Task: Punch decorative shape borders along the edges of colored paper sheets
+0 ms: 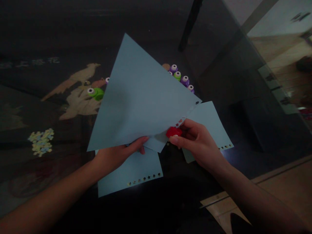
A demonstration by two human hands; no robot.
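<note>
The left hand (pixel 133 147) grips a large light-blue sheet of paper (pixel 138 91) near its lower edge, thumb visible at the sheet's 6 o'clock. The sheet lies at the middle of the view, tilted, with one sharp corner pointing to 11 o'clock and another to 8 o'clock. The right hand (pixel 196 136), at the sheet's 4 o'clock, pinches a red craft punch (pixel 173 132) between thumb and fingers, and the punch sits at the sheet's lower-right edge. Along that edge, from the punch toward 2 o'clock, runs a row of small punched shapes.

Beneath the held sheet, a second blue sheet (pixel 131 177) shows at 6 o'clock, with punched shapes along its near edge. A third blue sheet (pixel 208 118) shows at 4 o'clock, partly behind the right hand. At the held sheet's 2 o'clock, purple punches (pixel 185 81) cluster around a green punch (pixel 177 76); another, lime-green punch (pixel 97 94) lies at its 9 o'clock. All rest on a dark glossy table (pixel 73 39) bearing a pale bird design (pixel 81 74), toward 10 o'clock.
</note>
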